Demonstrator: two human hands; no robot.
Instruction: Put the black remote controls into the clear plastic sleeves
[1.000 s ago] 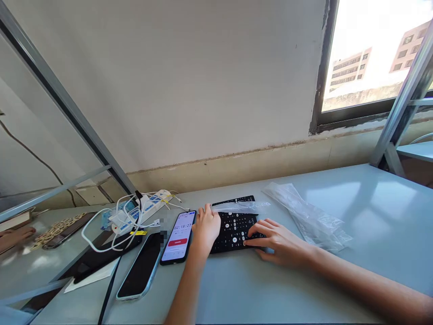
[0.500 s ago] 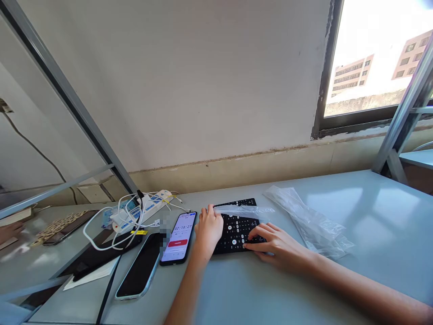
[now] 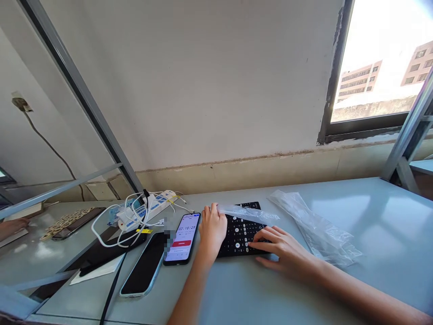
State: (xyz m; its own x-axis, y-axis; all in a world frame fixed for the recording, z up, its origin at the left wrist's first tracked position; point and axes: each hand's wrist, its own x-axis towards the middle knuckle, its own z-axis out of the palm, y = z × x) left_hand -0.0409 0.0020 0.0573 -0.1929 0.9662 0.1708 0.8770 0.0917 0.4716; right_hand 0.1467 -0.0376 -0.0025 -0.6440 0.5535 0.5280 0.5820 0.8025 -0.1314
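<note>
Sheet (image 3: 241, 229), black with white marks, is lying flat on the table (image 3: 257, 293), between my two hands. From my left hand (image 3: 212, 228) it is sitting at 3 o'clock, touching the hand's side; from my right hand (image 3: 282, 248) it is sitting at about 10 o'clock, partly under the fingers.

I am holding the right hand palm down with its fingers spread, the fingertips resting on the sheet's lower right part. The left hand's fingers are bunching at the left end of a clear strip (image 3: 248, 212), but I cannot tell whether they are pinching it. The strip is running across the sheet's upper part and is reaching past its right edge.

At 2 o'clock from the right hand, a clear bag (image 3: 316, 230) is lying crumpled, apart from the sheet. At about 8 o'clock from the left hand, a lit phone (image 3: 182, 237) is showing 02:18:28, and a dark phone (image 3: 144, 266) is lying just beyond it. At 10 o'clock, white cables (image 3: 101, 237) are tangling over a power strip (image 3: 158, 203).
</note>
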